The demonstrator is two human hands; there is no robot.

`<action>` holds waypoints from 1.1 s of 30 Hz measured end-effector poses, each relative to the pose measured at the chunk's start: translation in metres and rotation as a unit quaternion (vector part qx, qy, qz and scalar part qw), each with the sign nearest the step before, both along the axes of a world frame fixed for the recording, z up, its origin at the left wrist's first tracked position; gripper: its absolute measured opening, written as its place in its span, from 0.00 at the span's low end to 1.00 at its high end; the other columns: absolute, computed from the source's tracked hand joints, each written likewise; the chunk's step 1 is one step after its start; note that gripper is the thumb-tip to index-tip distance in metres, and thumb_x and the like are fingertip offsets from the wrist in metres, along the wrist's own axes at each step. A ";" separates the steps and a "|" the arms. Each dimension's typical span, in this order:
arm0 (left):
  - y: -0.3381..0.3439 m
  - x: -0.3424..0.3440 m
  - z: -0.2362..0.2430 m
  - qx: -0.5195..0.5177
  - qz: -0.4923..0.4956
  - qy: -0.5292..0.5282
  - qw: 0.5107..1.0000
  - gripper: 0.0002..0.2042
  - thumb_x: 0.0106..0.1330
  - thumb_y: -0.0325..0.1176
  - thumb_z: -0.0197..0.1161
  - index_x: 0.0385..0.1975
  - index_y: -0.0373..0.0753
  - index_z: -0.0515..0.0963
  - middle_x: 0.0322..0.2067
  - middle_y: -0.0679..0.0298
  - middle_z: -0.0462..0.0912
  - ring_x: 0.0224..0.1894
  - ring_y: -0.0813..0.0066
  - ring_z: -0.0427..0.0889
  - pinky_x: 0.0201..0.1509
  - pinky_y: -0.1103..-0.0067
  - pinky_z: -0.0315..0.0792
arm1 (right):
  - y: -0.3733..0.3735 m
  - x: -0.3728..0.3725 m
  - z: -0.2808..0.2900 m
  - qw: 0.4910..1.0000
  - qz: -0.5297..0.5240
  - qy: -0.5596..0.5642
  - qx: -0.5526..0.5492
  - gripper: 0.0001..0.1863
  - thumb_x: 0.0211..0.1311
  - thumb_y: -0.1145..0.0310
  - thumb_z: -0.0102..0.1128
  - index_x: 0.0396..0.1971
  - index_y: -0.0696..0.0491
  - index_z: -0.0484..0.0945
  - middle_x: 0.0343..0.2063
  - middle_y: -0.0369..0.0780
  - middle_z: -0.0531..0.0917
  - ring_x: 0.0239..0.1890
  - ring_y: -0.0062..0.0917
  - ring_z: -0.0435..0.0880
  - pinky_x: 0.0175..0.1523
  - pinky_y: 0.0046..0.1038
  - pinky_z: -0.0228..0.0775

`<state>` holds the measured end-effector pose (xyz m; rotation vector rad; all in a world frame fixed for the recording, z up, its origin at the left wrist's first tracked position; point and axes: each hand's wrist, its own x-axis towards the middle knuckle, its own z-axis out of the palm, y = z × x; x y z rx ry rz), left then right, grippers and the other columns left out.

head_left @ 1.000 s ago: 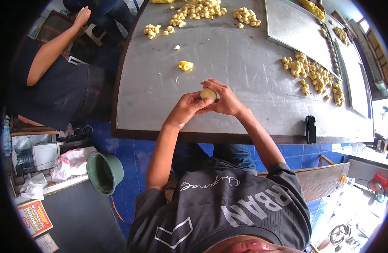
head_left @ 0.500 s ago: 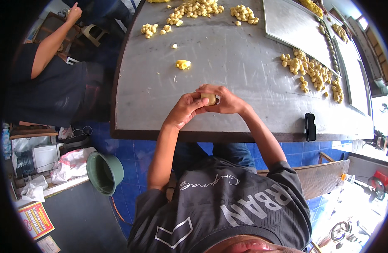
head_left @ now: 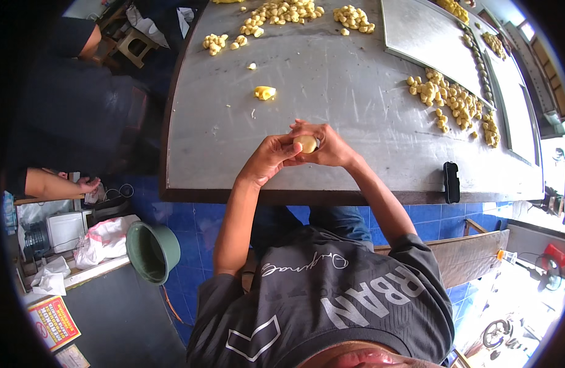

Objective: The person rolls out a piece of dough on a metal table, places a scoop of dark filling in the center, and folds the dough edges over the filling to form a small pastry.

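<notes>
Above the near part of the metal table, my left hand (head_left: 271, 158) and my right hand (head_left: 324, 145) come together around a pale, rounded ball of dough (head_left: 306, 144). My left thumb presses on its near left side, while the right fingers curl over its far side. The fingers partly cover the ball, and its underside is hidden. A glossy yellow lump (head_left: 265, 92) rests on the table beyond my hands. Farther back lies a small pale piece (head_left: 251, 66). A heap of small pale-yellow balls (head_left: 282, 12) is at the far edge.
More pale-yellow balls (head_left: 457, 107) lie at the right beside a large metal tray (head_left: 426, 34). A black case (head_left: 451, 183) sits near the table's front edge. On the left are another person (head_left: 68, 116) and a green tub (head_left: 152, 251).
My fingers have shifted slightly around the dough ball, and more of its rounded face shows. The person on the left has lowered a raised arm; a hand now reaches toward the things below.
</notes>
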<state>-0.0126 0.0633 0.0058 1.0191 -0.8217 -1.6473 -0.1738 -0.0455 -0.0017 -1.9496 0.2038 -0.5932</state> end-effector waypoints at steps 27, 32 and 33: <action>-0.004 -0.013 0.008 -0.005 -0.037 -0.079 0.996 0.28 0.61 0.52 0.65 0.46 0.28 0.77 0.41 0.59 0.82 0.45 0.72 0.82 0.54 0.72 0.77 | 0.006 -0.033 0.033 0.995 0.005 0.038 -0.087 0.27 0.52 0.62 0.71 0.52 0.57 0.74 0.48 0.45 0.80 0.54 0.40 0.76 0.65 0.42 0.62; -0.014 -0.032 0.008 -0.019 -0.001 0.092 0.996 0.27 0.62 0.47 0.67 0.50 0.29 0.73 0.45 0.57 0.81 0.50 0.71 0.81 0.56 0.75 0.76 | -0.002 -0.039 0.029 0.982 -0.056 -0.008 -0.178 0.21 0.51 0.64 0.69 0.45 0.55 0.77 0.40 0.43 0.82 0.50 0.37 0.78 0.69 0.44 0.56; -0.015 -0.034 0.004 -0.020 -0.005 0.091 0.996 0.27 0.62 0.47 0.67 0.50 0.29 0.73 0.45 0.57 0.81 0.50 0.71 0.81 0.56 0.75 0.76 | -0.003 -0.040 0.025 0.982 -0.060 -0.007 -0.180 0.21 0.51 0.64 0.69 0.45 0.55 0.77 0.40 0.43 0.82 0.50 0.37 0.78 0.69 0.44 0.56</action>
